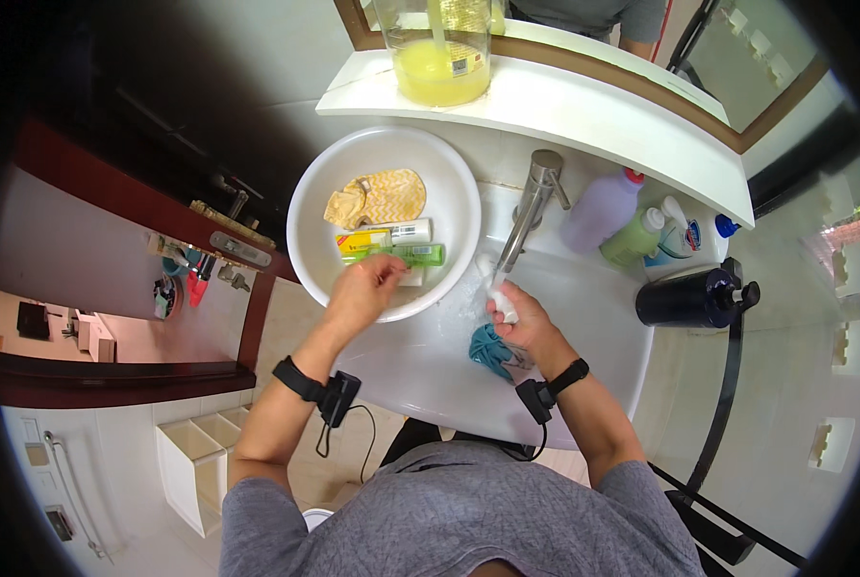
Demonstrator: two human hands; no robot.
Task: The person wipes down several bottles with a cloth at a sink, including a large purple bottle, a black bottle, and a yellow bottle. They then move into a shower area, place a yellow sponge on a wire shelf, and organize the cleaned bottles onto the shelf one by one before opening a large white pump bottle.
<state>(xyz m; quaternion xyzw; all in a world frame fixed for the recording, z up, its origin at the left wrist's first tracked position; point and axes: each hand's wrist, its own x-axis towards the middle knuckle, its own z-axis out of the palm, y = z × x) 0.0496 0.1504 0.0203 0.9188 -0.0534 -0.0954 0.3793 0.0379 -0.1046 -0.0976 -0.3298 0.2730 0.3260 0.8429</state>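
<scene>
Closed round a small white object [503, 304], my right hand [529, 322] is just below the spout of the metal tap [531, 207]. Its wet surface and the hand hide what kind of thing it is. My left hand [364, 288] hovers over the near rim of the white basin [300, 216], its fingers curled together; whatever they hold, if anything, is hidden. Inside the basin lie a yellow-and-white zigzag cloth [391, 195], a white tube [412, 231], a yellow pack [362, 240] and a green tube [420, 255]. A teal cloth [490, 351] is bunched in the sink below my right hand.
The white sink [584, 288] spreads under both hands. On its right stand a purple bottle [603, 210], a green bottle [632, 240], a white pump bottle [675, 236] and a dark pump bottle [685, 303]. A white shelf [564, 91] overhead bears a clear jug of yellow liquid [439, 72].
</scene>
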